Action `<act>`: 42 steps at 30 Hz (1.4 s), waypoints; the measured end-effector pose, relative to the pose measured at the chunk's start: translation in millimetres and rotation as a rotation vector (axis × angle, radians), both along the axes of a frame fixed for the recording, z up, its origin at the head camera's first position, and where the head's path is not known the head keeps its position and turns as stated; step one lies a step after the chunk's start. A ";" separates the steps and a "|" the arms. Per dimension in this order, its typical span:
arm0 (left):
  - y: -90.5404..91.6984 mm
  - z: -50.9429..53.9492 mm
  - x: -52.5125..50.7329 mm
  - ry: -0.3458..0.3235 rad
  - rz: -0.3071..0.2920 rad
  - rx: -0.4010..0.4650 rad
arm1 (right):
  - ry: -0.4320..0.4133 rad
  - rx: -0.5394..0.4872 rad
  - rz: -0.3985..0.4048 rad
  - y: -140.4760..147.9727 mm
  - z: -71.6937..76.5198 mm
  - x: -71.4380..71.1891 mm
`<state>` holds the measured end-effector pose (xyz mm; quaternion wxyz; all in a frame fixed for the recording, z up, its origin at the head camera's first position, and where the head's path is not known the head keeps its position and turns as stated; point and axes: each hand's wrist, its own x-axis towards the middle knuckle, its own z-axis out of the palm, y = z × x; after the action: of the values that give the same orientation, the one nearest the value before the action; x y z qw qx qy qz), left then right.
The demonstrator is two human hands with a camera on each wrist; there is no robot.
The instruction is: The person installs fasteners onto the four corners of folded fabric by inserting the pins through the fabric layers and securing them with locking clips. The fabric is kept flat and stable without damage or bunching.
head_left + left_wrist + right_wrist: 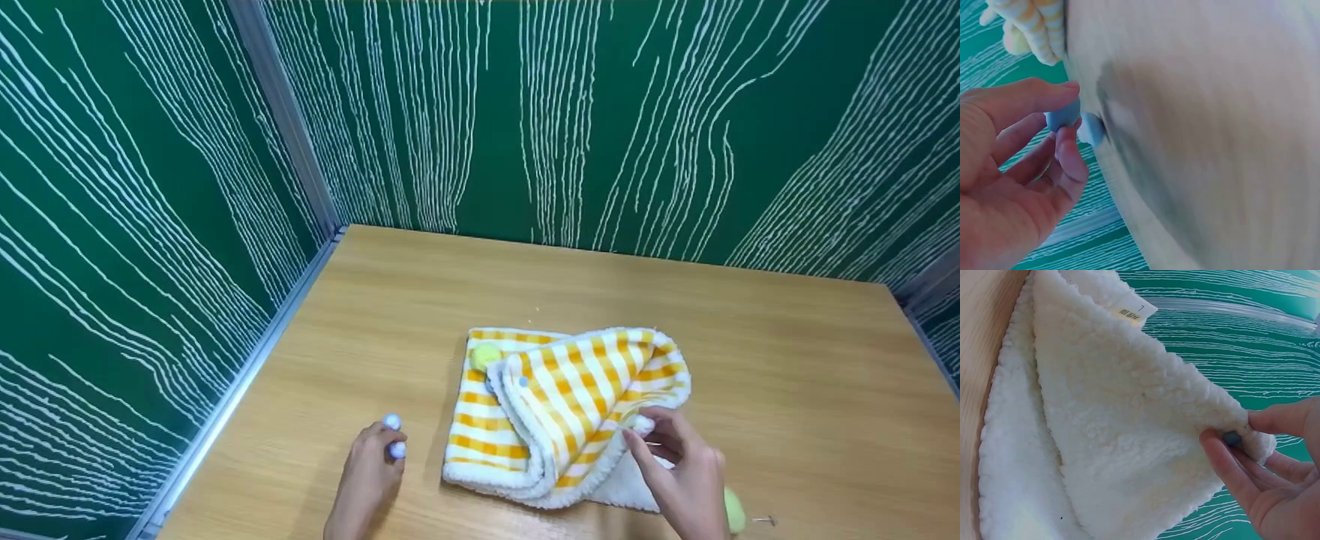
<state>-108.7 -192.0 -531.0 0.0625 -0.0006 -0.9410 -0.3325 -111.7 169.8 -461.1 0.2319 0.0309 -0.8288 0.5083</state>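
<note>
A yellow-and-white checked blanket point(487, 431) with white fleece lining lies partly folded on the table. Its right-hand corner is pinched between the thumb and fingers of my right hand point(686, 472), lifting the fleece side point(1123, 399). A small dark snap button point(1232, 438) shows by those fingertips. To the left of the blanket, my left hand point(367, 465) pinches a small light-blue ball point(1065, 116) between thumb and fingertips. A second blue ball point(1091, 130) rests on the table just past the fingers. Another button point(523, 381) dots the folded-over flap.
A yellow-green ball point(485, 358) is at the blanket's upper left. Another green ball point(735, 511) shows partly behind my right hand, with a small metal pin-like piece point(765, 520) beside it. Green patterned walls point(495, 112) border the wooden table point(375, 300). A label point(1134, 309) hangs off the blanket.
</note>
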 end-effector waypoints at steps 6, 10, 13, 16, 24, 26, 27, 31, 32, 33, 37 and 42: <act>11.7 11.5 -0.8 0.030 -0.025 0.055 | -0.006 0.002 -0.009 0.1 -2.0 0.8; 21.4 22.2 -1.3 0.043 -0.039 0.117 | -0.021 0.012 -0.016 -0.1 -2.0 1.3; 28.2 31.9 -1.2 0.040 -0.045 0.126 | -0.021 0.015 -0.021 -0.2 -1.7 1.8; 33.6 40.5 -0.6 0.050 -0.050 0.108 | -0.006 0.010 -0.020 -0.1 -1.8 2.2; 42.6 47.4 -0.3 0.167 -0.075 0.152 | 0.038 0.002 -0.005 1.3 -2.7 2.8; 44.8 48.0 -0.8 0.179 -0.075 0.180 | 0.045 0.009 -0.006 1.4 -2.4 3.1; 45.8 48.2 -1.0 0.190 -0.082 0.189 | 0.045 0.006 -0.004 1.6 -2.2 3.2; 48.8 47.3 -1.3 0.226 -0.108 0.210 | 0.022 0.004 -0.005 1.7 -2.1 4.7; 49.4 47.1 -1.3 0.233 -0.111 0.212 | 0.014 0.006 -0.008 1.7 -2.0 5.1; 50.0 46.9 -1.4 0.238 -0.114 0.213 | 0.005 0.004 -0.009 1.9 -1.9 5.4; 53.7 46.9 -1.7 0.236 -0.118 0.227 | -0.002 0.012 -0.017 2.4 -0.6 6.6; 62.6 48.6 -2.0 0.190 -0.144 0.281 | 0.009 0.012 -0.010 2.3 -0.7 8.0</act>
<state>-110.7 -129.4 -482.4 0.1266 -0.0904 -0.8727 -0.4627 -103.7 172.1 -461.8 0.2380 0.0305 -0.8309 0.5020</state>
